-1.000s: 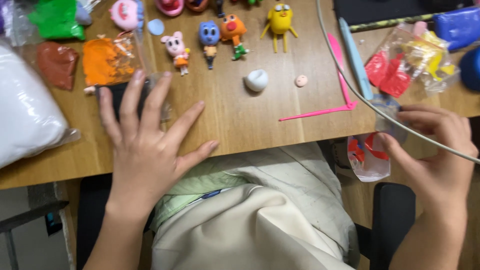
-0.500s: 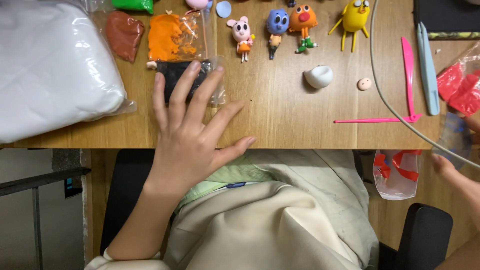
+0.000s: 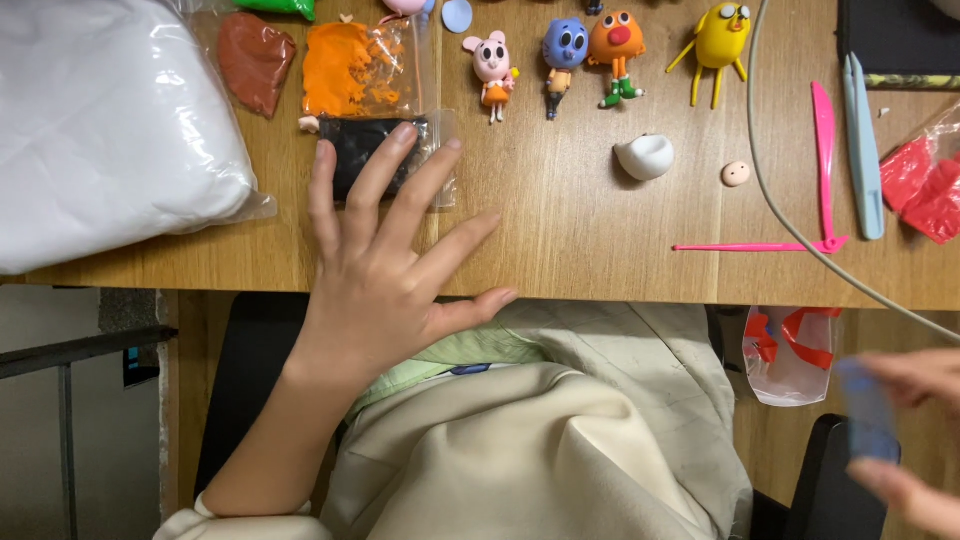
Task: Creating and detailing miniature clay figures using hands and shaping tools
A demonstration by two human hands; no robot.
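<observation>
My left hand (image 3: pixel 375 275) lies spread wide, fingertips on the bagged black clay (image 3: pixel 372 160), upper centre-left. My right hand (image 3: pixel 905 430), lower right, blurred, grips a blue piece (image 3: pixel 868 422).

A big white clay pack (image 3: pixel 105 130) is seen at upper left of the frame, w/ brown clay (image 3: pixel 255 60) and an orange clay bag (image 3: pixel 362 65) just right of it on the wooden table (image 3: pixel 570 240). Along the top edge, approx. centre, four small figures are lined up: pink (image 3: pixel 491 68), blue (image 3: pixel 563 48), orange (image 3: pixel 614 42), yellow (image 3: pixel 722 35); below them a white clay lump (image 3: pixel 645 156) and a tiny pink ball (image 3: pixel 735 174) are set apart. At right, a pink sculpting tool (image 3: pixel 824 140), a pale blue tool (image 3: pixel 862 145) and red clay in plastic (image 3: pixel 925 185) are found, crossed by a grey cable (image 3: pixel 790 225).
</observation>
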